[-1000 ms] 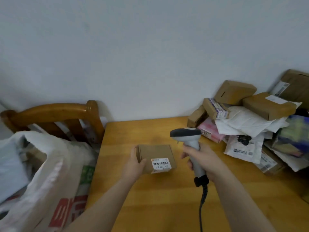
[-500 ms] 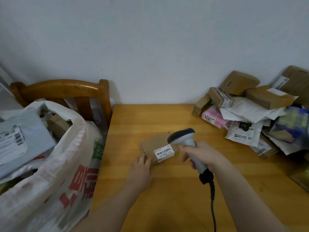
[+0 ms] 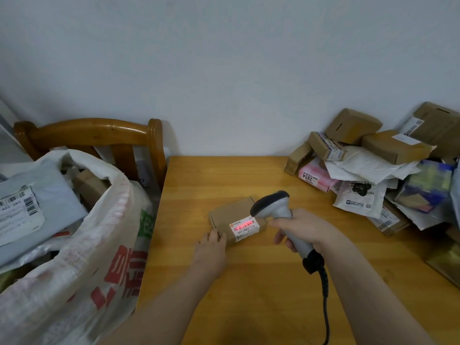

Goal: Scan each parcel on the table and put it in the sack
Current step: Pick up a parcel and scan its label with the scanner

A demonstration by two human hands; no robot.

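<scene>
A small brown cardboard parcel (image 3: pixel 230 212) lies flat on the wooden table (image 3: pixel 249 282). Its white barcode label (image 3: pixel 244 227) glows red under the scanner's beam. My right hand (image 3: pixel 302 229) grips the handle of the grey barcode scanner (image 3: pixel 275 207), whose head points down at the label. My left hand (image 3: pixel 211 247) rests on the table with its fingertips against the parcel's near left corner. The white woven sack (image 3: pixel 82 257) with red print stands open at the left, holding several parcels.
A heap of several cardboard boxes and mailer bags (image 3: pixel 373 170) fills the table's back right corner. A wooden chair (image 3: pixel 99 135) stands behind the sack. The scanner's black cable (image 3: pixel 324 300) runs down toward me. A gold-coloured item (image 3: pixel 445 265) sits at the right edge.
The parcel was laid flat on the table and my left hand slid to its near corner. The scanner came down over the label, and the red beam now lights the barcode.
</scene>
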